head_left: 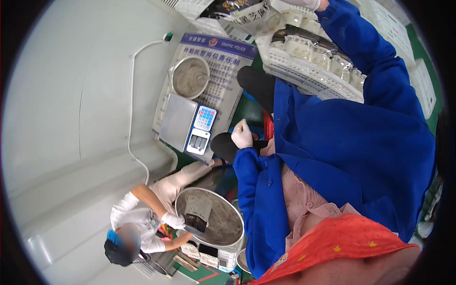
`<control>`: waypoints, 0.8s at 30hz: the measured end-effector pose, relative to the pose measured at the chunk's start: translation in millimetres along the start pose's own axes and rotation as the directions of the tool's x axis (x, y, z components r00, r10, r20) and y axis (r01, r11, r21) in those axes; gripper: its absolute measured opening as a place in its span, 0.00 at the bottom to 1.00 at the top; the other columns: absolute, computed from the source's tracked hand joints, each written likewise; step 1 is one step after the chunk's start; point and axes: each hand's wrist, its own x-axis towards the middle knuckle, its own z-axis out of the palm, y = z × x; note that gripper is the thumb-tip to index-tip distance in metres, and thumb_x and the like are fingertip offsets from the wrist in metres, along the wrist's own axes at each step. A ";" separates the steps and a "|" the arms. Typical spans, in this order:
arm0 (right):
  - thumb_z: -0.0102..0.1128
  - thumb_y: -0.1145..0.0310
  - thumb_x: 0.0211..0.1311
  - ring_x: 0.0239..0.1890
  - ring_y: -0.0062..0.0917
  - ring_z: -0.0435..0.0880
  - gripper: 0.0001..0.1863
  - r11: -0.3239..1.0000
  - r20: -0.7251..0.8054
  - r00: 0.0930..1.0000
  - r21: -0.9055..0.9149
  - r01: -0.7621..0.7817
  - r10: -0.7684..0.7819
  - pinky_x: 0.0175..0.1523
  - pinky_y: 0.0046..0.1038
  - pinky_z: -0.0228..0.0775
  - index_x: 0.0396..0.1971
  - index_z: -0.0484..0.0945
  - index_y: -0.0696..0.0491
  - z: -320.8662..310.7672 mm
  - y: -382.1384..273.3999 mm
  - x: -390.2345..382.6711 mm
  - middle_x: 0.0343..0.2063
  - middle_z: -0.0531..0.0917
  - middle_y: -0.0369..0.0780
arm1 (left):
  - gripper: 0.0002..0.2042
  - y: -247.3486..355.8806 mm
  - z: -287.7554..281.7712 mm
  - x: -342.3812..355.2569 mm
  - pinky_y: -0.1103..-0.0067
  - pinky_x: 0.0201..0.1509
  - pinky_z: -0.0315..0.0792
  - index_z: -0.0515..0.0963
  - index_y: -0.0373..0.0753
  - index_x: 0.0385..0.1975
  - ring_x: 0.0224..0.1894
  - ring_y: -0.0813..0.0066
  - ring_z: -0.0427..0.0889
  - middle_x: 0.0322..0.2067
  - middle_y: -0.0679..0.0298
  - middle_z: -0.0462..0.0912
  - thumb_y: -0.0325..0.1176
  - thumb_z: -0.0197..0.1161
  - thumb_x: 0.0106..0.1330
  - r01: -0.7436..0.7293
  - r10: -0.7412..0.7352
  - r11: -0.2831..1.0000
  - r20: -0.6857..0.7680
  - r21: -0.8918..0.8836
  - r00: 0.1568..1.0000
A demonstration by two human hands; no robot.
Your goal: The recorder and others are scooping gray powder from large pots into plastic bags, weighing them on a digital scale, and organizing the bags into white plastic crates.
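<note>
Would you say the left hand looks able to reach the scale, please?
Probably yes: the gloved left hand looks near the scale, and nothing visible seems to block the way.

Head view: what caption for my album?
Left hand curled by a knee, right hand by packets, co-worker at a metal basin.

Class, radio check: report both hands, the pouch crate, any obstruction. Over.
Left hand curled by knee; right hand at picture's top edge, grip unclear. White crate holds pouches. Scale at left, seemingly not blocking.

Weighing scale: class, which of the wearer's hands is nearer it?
Left: the left hand is apart from the scale, to its right; the right hand is farther, at the picture's top edge.
</note>
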 end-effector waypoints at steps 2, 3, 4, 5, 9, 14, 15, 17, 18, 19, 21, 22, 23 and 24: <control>0.57 0.63 0.64 0.27 0.45 0.80 0.13 0.995 -0.040 0.994 -0.003 -0.098 0.098 0.32 0.38 0.72 0.30 0.82 0.58 -13.8 20.9 -11.3 0.24 0.81 0.50 | 0.11 -2.9 21.6 -10.9 0.70 0.38 0.78 0.85 0.35 0.32 0.31 0.56 0.86 0.28 0.48 0.84 0.36 0.62 0.64 0.121 -0.123 0.992 0.114 0.020 0.986; 0.57 0.64 0.64 0.28 0.45 0.81 0.13 0.992 -0.041 0.992 -0.031 -0.121 0.120 0.32 0.38 0.71 0.31 0.81 0.58 -18.5 29.8 -17.8 0.25 0.81 0.51 | 0.11 -14.1 32.6 -16.1 0.70 0.38 0.78 0.85 0.35 0.32 0.31 0.56 0.86 0.28 0.48 0.84 0.36 0.62 0.64 0.153 -0.152 0.988 0.150 0.005 0.977; 0.56 0.64 0.65 0.29 0.45 0.81 0.13 0.987 -0.041 0.989 -0.063 -0.148 0.145 0.33 0.38 0.71 0.31 0.81 0.59 -22.7 38.0 -24.9 0.25 0.80 0.51 | 0.11 -16.7 39.4 -18.0 0.70 0.38 0.78 0.85 0.35 0.32 0.32 0.56 0.86 0.28 0.48 0.84 0.36 0.63 0.63 0.185 -0.180 0.983 0.191 -0.008 0.965; 0.56 0.62 0.65 0.27 0.46 0.81 0.15 0.988 -0.071 0.988 -0.058 -0.144 0.140 0.33 0.40 0.71 0.31 0.81 0.60 -22.8 44.7 -32.4 0.24 0.80 0.52 | 0.11 -20.0 43.6 -22.4 0.70 0.39 0.78 0.86 0.36 0.32 0.33 0.56 0.86 0.29 0.48 0.85 0.38 0.63 0.63 0.192 -0.190 0.981 0.216 0.014 0.958; 0.54 0.58 0.64 0.25 0.47 0.81 0.20 0.867 0.015 0.867 -0.014 -0.498 0.498 0.32 0.39 0.72 0.28 0.81 0.62 -9.1 55.2 -57.2 0.22 0.79 0.56 | 0.13 -37.3 46.2 -26.7 0.71 0.39 0.78 0.86 0.38 0.34 0.33 0.58 0.87 0.30 0.49 0.85 0.40 0.62 0.64 0.269 -0.275 0.961 0.267 0.061 0.924; 0.54 0.62 0.65 0.26 0.37 0.84 0.15 0.655 -0.025 0.663 0.184 -0.733 0.748 0.34 0.36 0.74 0.34 0.82 0.59 42.2 169.8 -148.8 0.23 0.82 0.53 | 0.14 -20.4 26.2 -28.8 0.71 0.38 0.77 0.86 0.37 0.33 0.31 0.61 0.87 0.27 0.49 0.85 0.42 0.62 0.64 0.325 -0.342 0.939 0.199 0.113 0.919; 0.54 0.61 0.64 0.27 0.40 0.84 0.15 0.733 0.016 0.740 -0.150 -0.663 0.673 0.35 0.38 0.74 0.31 0.81 0.59 20.5 234.9 -208.6 0.22 0.81 0.52 | 0.14 -7.3 40.9 -21.4 0.71 0.38 0.77 0.86 0.37 0.33 0.30 0.61 0.86 0.27 0.49 0.85 0.42 0.62 0.64 0.235 -0.256 0.966 0.263 0.106 0.930; 0.54 0.59 0.63 0.30 0.46 0.83 0.17 0.702 0.271 0.792 -0.665 -0.256 0.546 0.37 0.43 0.75 0.25 0.79 0.59 19.4 269.0 -281.5 0.20 0.80 0.50 | 0.15 11.8 53.2 -16.4 0.70 0.38 0.77 0.86 0.37 0.33 0.31 0.59 0.86 0.27 0.49 0.84 0.43 0.61 0.64 0.203 -0.216 0.976 0.352 0.074 0.911; 0.52 0.52 0.64 0.39 0.47 0.84 0.22 0.468 0.237 0.405 -0.526 -0.711 0.883 0.47 0.42 0.77 0.40 0.78 0.57 88.6 227.9 -252.8 0.33 0.83 0.50 | 0.15 -10.6 35.9 -21.0 0.70 0.38 0.77 0.86 0.37 0.33 0.31 0.59 0.86 0.27 0.49 0.84 0.43 0.61 0.64 0.263 -0.284 0.958 0.266 0.114 0.921; 0.52 0.49 0.63 0.42 0.47 0.83 0.25 0.424 0.183 0.397 -0.585 -0.691 0.899 0.50 0.43 0.76 0.45 0.76 0.57 103.0 217.4 -255.9 0.39 0.82 0.51 | 0.15 -24.4 38.7 -22.3 0.70 0.39 0.77 0.86 0.38 0.33 0.32 0.58 0.86 0.27 0.49 0.84 0.44 0.61 0.64 0.245 -0.276 0.958 0.253 0.148 0.927; 0.53 0.46 0.62 0.50 0.47 0.81 0.29 0.388 0.180 0.363 -0.644 -0.659 0.914 0.54 0.45 0.73 0.53 0.73 0.55 125.2 195.5 -253.6 0.48 0.80 0.51 | 0.16 -32.7 38.8 -24.8 0.68 0.42 0.77 0.86 0.38 0.33 0.34 0.55 0.86 0.28 0.49 0.84 0.45 0.59 0.64 0.241 -0.284 0.953 0.254 0.186 0.925; 0.54 0.46 0.61 0.53 0.47 0.79 0.30 0.382 0.223 0.316 -0.657 -0.650 0.922 0.56 0.45 0.72 0.56 0.72 0.53 128.5 182.0 -256.2 0.51 0.79 0.50 | 0.16 -31.8 45.6 -22.4 0.68 0.42 0.77 0.86 0.38 0.33 0.34 0.55 0.86 0.28 0.49 0.84 0.45 0.59 0.64 0.240 -0.285 0.952 0.263 0.189 0.922; 0.51 0.46 0.63 0.52 0.46 0.79 0.29 0.475 0.239 0.425 -0.615 -0.630 0.873 0.53 0.46 0.73 0.51 0.75 0.57 140.2 162.5 -244.2 0.48 0.79 0.52 | 0.16 -34.2 43.5 -24.2 0.69 0.42 0.77 0.86 0.38 0.34 0.35 0.56 0.86 0.29 0.49 0.85 0.45 0.59 0.64 0.251 -0.304 0.944 0.269 0.212 0.914; 0.51 0.46 0.63 0.52 0.46 0.79 0.29 0.493 0.249 0.439 -0.602 -0.628 0.863 0.53 0.46 0.73 0.51 0.75 0.57 151.1 152.8 -226.2 0.48 0.79 0.52 | 0.16 -34.7 38.4 -26.6 0.69 0.42 0.77 0.86 0.38 0.34 0.35 0.56 0.86 0.29 0.49 0.85 0.45 0.59 0.64 0.257 -0.315 0.939 0.272 0.229 0.909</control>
